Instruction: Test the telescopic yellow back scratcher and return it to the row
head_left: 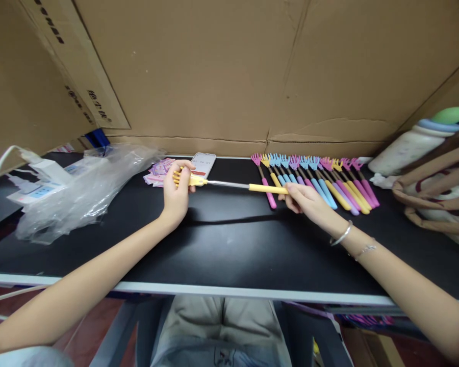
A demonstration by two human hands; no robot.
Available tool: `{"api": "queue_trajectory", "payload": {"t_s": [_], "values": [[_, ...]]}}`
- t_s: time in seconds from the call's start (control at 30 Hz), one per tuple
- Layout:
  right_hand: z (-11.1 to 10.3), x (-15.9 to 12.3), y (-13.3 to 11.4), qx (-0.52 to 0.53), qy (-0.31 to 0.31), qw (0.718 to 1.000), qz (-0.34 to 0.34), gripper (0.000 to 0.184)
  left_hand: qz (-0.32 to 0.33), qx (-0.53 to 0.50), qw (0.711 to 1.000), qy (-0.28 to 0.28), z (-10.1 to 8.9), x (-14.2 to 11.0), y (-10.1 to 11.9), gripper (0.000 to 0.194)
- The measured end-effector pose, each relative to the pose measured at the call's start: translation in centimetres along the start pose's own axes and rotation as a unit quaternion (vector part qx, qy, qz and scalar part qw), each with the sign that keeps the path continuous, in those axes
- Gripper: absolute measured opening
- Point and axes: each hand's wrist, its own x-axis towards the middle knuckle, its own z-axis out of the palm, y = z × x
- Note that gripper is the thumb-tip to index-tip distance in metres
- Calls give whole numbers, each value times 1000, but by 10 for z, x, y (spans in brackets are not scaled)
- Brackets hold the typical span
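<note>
Cardboard walls close off the far side of your black tabletop (229,244). Your left hand (176,193) has its fingers clenched around the yellow claw head of an extended scratcher (229,185), while your right hand (308,201) pinches its yellow handle at the other end, so the metal rod spans level between them just above the tabletop. At 1 o'clock from your right hand lies a row of scratchers (317,181), pink, yellow, blue and purple, side by side with claws pointing toward the cardboard. A phone (203,163) lies at 12 o'clock from your left hand, with pink packets (158,171) just beside it. Farther out at 9 o'clock sits a crumpled plastic bag (80,191), and a power strip (38,191) beyond it.
</note>
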Motion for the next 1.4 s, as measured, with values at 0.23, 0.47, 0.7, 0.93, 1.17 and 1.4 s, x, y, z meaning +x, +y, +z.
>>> {"api": "queue_trajectory", "payload": {"t_s": [0.23,0.47,0.7,0.93,1.17,1.4], "values": [[-6,-1,-10,170,53,984,30,26,-104,-66,992,12,5,0,-7,20],[-14,-2,-15,159,68,985,-2,31,-128,-60,990,16,2,2,-7,24],[-12,-3,-13,137,78,987,32,38,-129,-43,991,2,1,-1,-6,24],[-8,-4,-11,109,60,992,32,43,-106,-26,994,-13,-2,-3,-8,21],[-1,-5,-10,79,40,996,30,52,-48,12,998,-27,0,-6,1,24],[-4,-4,-2,64,-47,994,81,57,4,45,998,-38,1,-9,10,25]]}}
